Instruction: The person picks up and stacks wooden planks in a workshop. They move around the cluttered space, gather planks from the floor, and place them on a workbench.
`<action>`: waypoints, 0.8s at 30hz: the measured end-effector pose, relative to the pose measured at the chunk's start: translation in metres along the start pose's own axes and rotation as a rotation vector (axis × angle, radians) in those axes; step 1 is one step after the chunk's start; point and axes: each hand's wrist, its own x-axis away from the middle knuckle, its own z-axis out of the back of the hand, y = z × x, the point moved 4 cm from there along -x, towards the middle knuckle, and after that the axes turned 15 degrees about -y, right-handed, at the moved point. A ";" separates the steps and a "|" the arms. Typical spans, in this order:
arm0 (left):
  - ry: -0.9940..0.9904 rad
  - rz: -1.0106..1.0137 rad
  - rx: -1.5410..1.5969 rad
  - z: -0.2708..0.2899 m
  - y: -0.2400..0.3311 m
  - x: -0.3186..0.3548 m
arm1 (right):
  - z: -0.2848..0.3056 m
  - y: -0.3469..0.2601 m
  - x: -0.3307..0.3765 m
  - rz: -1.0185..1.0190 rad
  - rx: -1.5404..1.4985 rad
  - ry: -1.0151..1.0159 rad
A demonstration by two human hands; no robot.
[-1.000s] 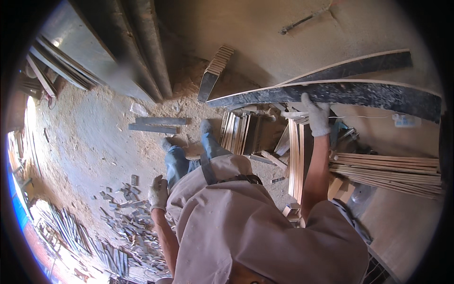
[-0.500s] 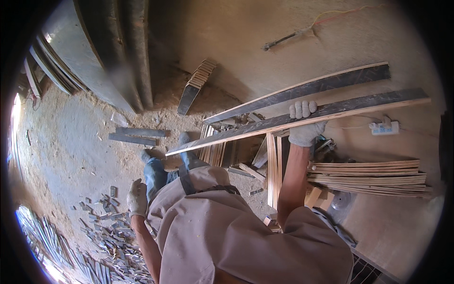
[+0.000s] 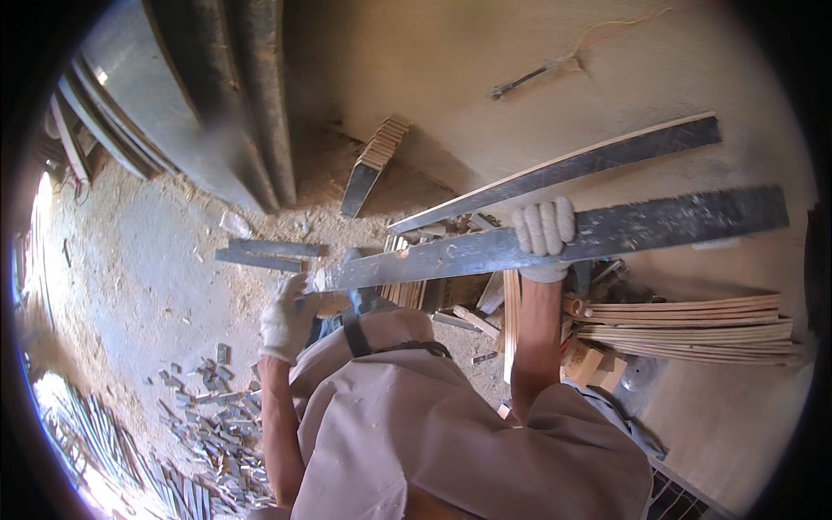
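Observation:
A long dark-faced wooden board (image 3: 416, 265) lies across in front of me, its broad face turned up. My right hand (image 3: 544, 238), in a pale work glove, is closed around the board right of its middle, with the fingers over the far edge. At the board's left end is my gloved left hand (image 3: 288, 319); its fingertips reach that end, but they are blurred, and I cannot tell whether they grip it. Beyond the held board, a second dark board (image 3: 563, 172) with a pale edge rests on the brown work surface.
Stacked strips (image 3: 689, 328) lie at right, near a round metal blade (image 3: 643, 371). A bundle of short blocks (image 3: 373, 165) and large curved panels (image 3: 247, 104) stand beyond. Two short dark strips (image 3: 269, 253) and scattered offcuts (image 3: 212, 416) cover the floor at left. A cable-ended tool (image 3: 529, 78) lies at the far side.
My left hand has risen from beside my leg to the board's left end. The held board has rolled so its broad dark face shows more; my right hand still grips it.

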 end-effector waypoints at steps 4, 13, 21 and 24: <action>-0.047 -0.106 -0.034 -0.011 0.030 -0.014 | -0.017 -0.011 -0.012 0.034 -0.029 -0.166; -0.263 -0.531 0.074 -0.045 0.096 -0.064 | -0.030 -0.023 -0.041 0.069 -0.198 -0.581; -0.031 -0.447 0.245 -0.037 0.080 -0.029 | -0.021 -0.004 -0.008 0.132 -0.286 -0.394; -0.015 -0.401 0.090 -0.031 0.087 -0.023 | 0.023 0.003 0.038 0.181 -0.290 -0.283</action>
